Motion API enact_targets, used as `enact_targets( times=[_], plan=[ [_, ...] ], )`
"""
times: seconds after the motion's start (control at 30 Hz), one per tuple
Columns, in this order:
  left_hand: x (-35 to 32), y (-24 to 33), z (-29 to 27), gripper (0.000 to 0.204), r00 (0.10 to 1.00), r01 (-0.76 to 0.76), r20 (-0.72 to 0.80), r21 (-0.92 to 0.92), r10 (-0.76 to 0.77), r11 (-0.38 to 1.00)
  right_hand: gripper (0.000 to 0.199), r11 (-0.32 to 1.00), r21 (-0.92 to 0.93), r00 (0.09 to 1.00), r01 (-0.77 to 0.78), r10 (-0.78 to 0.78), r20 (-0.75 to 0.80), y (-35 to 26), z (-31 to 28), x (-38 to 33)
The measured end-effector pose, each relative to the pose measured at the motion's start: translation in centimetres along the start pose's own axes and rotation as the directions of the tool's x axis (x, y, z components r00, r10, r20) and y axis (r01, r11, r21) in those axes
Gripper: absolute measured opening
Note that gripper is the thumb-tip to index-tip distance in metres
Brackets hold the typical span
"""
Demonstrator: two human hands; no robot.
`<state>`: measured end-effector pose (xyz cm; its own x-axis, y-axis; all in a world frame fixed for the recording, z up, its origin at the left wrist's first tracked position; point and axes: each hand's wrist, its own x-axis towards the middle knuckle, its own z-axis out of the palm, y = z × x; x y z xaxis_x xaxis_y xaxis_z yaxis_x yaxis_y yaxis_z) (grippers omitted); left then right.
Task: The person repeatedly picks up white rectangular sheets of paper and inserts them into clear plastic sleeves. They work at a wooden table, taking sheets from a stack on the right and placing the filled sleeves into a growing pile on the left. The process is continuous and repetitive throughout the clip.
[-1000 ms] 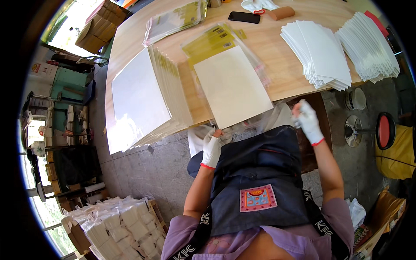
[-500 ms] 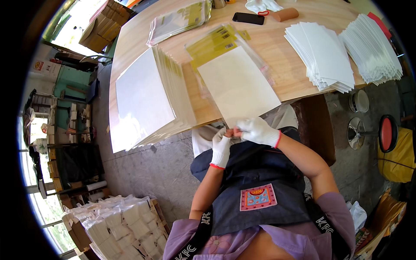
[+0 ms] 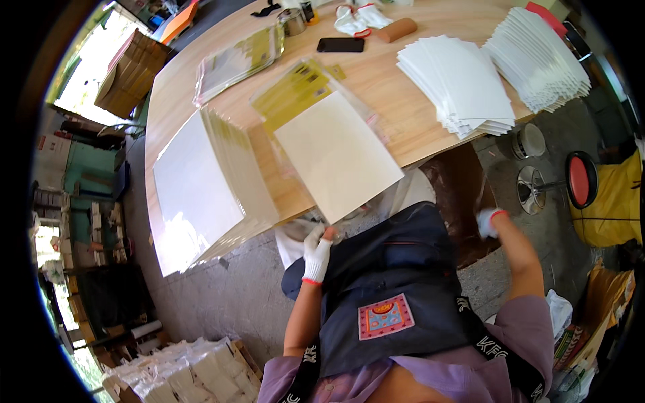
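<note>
My left hand (image 3: pixel 316 253), in a white glove with bare fingertips, is closed at the table's front edge. It pinches the near end of a clear plastic bag (image 3: pixel 376 203). A cream sheet (image 3: pixel 339 156) lies at the bag, its near corner just above those fingers. Off to the right, my gloved right hand (image 3: pixel 489 223) is over a brown box (image 3: pixel 453 195) below the table. Motion smears its fingers; a faint clear streak (image 3: pixel 480 195) shows above them. Under the cream sheet lie clear bags with olive-yellow printing (image 3: pixel 293 96).
A stack of bagged white sheets (image 3: pixel 198 178) stands left on the wooden table (image 3: pixel 396 101). Two fanned white stacks (image 3: pixel 460 84) (image 3: pixel 537 57) lie right. Farther back are flat bags (image 3: pixel 238 64), a black phone (image 3: pixel 340 45) and a brown roll (image 3: pixel 396 30). A stool (image 3: pixel 581 180) stands right.
My right hand has left the bag's edge beside my left hand and swung right, over the box. The left hand stays near the sheet's corner. The whole view has shifted.
</note>
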<state>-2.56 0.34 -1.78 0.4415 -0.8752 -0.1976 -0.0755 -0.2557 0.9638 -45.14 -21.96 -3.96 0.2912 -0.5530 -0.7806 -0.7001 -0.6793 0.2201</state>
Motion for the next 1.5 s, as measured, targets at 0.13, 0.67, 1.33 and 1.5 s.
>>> enact_targets(
  times=[0.13, 0.67, 1.33, 1.5],
  plan=[
    [-1.6, -0.7, -0.4, 0.012, 0.861, -0.267, -0.206, 0.595, 0.465, 0.758, 0.025, 0.806, 0.571, 0.934, 0.156, 0.068, -0.351, -3.8, -4.8, -2.3],
    [0.5, -0.9, 1.6, 0.026, 0.928, -0.140, -0.345, 0.035, 0.143, 0.990, 0.017, 0.260, 0.640, 0.550, 0.723, 0.345, -0.761, -15.2, -14.0, 0.8],
    [-7.3, 20.6, -14.6, 0.040, 0.679, -0.424, -0.596, 0.158, 0.429, 0.892, 0.019, -0.452, 0.704, 0.606, 0.548, -0.365, -0.707, -25.5, -30.0, -7.6],
    [-5.5, 16.1, -23.9, 0.039, 0.648, -0.044, -0.648, 0.493, 0.400, 0.869, 0.026, -0.235, 0.626, 0.529, 0.744, -0.365, -0.766, -32.1, -35.7, -8.6]
  ],
)
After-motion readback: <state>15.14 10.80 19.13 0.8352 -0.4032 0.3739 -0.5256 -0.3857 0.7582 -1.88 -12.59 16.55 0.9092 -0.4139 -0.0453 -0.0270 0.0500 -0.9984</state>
